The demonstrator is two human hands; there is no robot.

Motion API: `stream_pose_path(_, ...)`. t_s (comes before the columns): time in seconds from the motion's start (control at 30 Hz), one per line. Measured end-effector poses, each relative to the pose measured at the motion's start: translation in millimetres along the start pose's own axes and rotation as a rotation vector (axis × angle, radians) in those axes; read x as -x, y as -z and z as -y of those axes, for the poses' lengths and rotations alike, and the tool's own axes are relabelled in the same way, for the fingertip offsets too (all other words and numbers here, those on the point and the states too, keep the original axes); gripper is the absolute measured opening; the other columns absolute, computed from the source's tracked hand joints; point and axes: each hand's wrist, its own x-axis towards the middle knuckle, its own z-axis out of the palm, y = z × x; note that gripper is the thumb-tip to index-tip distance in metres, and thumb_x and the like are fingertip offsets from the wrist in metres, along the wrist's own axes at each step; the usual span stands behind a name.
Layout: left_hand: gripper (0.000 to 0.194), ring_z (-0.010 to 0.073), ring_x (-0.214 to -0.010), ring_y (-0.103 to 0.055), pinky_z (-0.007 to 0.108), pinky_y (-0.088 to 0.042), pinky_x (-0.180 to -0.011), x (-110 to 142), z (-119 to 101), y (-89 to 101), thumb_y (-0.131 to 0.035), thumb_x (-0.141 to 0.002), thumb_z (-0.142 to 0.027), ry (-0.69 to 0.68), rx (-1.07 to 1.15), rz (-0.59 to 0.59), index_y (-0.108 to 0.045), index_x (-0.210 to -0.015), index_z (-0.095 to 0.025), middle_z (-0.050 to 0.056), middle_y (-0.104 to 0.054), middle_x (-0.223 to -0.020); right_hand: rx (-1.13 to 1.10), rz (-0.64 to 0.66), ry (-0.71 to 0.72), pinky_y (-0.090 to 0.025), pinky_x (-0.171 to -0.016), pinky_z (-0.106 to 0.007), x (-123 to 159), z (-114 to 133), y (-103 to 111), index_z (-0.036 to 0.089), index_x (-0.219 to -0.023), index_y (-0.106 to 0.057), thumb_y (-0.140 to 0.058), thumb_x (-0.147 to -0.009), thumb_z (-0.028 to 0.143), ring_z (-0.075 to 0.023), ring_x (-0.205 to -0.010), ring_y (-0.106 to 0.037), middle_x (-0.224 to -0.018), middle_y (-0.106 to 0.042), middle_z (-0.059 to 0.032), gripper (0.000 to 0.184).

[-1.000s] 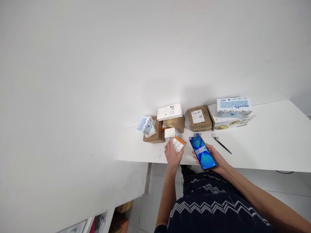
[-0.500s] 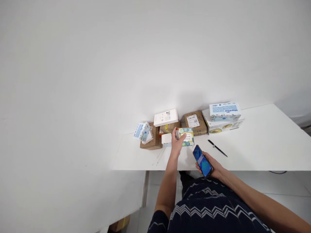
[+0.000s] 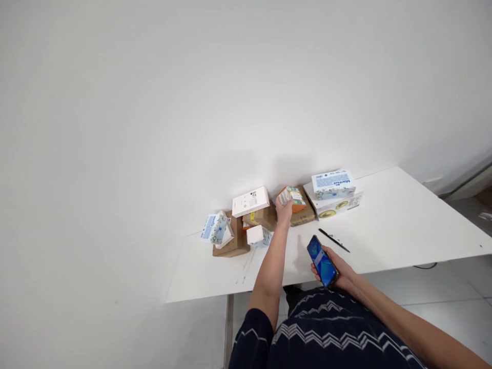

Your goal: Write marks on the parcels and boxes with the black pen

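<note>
Since half a second ago, my left hand point(image 3: 284, 210) has taken the orange box point(image 3: 297, 197) farther back, from the front of the row to over a brown box by the wall point(image 3: 192, 102). My view has turned a little too, so the row sits more to the left. The biggest thing on my screen after the wall is the white table point(image 3: 403, 220). On it, at the right of the row, is a white box with yellow rings point(image 3: 335, 206), with a blue and white pack point(image 3: 333, 185) lying on top. Next to it is the right brown box point(image 3: 303, 219), under the orange box; I cannot tell if the two touch. The left brown box point(image 3: 239, 241) holds up another pack point(image 3: 214, 228) and a small white box. Between these two, a flat white box point(image 3: 250, 202) lies on the middle brown box point(image 3: 269, 219), and a short pack point(image 3: 259, 236) stands in front. My left fingers are closed around the orange box. My right hand point(image 3: 340, 267) has its fingers wrapped around a phone point(image 3: 322, 262), lit side up, near the table's front edge. A thin black pen point(image 3: 333, 240) lies slanted on the table, just past the phone.
</note>
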Motion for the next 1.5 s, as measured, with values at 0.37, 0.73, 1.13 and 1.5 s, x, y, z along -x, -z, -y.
stream_pose_path(0.37,0.042,0.0257,-0.130,-0.043,0.042,-0.032,-0.108,36.7,71.6,53.8,-0.060,-0.078,-0.023,-0.096,-0.256,-0.263,-0.058,-0.121,-0.020,0.012,-0.054,-0.130,0.440,-0.241,0.113,-0.052,-0.057,-0.032,-28.6,8.6,15.8,0.019,-0.086,-0.052,-0.044,-0.087,0.054,-0.0186,-0.064,-0.064,-0.070,-0.061,-0.0048,0.036)
stream_pose_path(0.73,0.083,0.0407,-0.132,-0.036,0.058,-0.027,-0.104,28.5,121.8,135.7,-0.078,-0.059,-0.043,0.079,-0.641,-0.552,-0.045,-0.134,-0.026,0.020,-0.031,-0.142,1.459,-0.360,0.594,-0.031,-0.096,-0.054,-87.5,0.5,50.2,0.022,-0.115,-0.061,-0.066,-0.073,0.031,-0.0393,-0.115,-0.047,-0.120,-0.055,-0.0173,0.044)
stream_pose_path(1.13,0.059,0.0234,-0.101,-0.063,0.036,-0.052,-0.083,60.9,113.1,165.0,-0.065,-0.074,-0.047,0.172,0.083,-0.522,-0.049,-0.125,-0.022,0.013,-0.059,-0.118,1.772,-0.267,0.778,-0.022,-0.103,-0.058,-92.0,-2.6,69.9,0.020,-0.114,-0.062,-0.062,-0.073,0.015,-0.0405,-0.126,-0.035,-0.134,-0.049,-0.0196,0.041)
stream_pose_path(1.5,0.052,0.0286,-0.122,-0.054,0.039,-0.051,-0.092,102.1,51.0,158.7,-0.050,-0.079,-0.059,0.036,0.678,-0.210,-0.062,-0.116,-0.023,0.008,-0.063,-0.125,1.266,-0.008,0.559,-0.049,-0.087,-0.044,-60.5,12.2,-15.7,0.024,-0.107,-0.061,-0.042,-0.089,0.054,-0.0273,-0.095,-0.064,-0.108,-0.066,-0.0118,0.040)
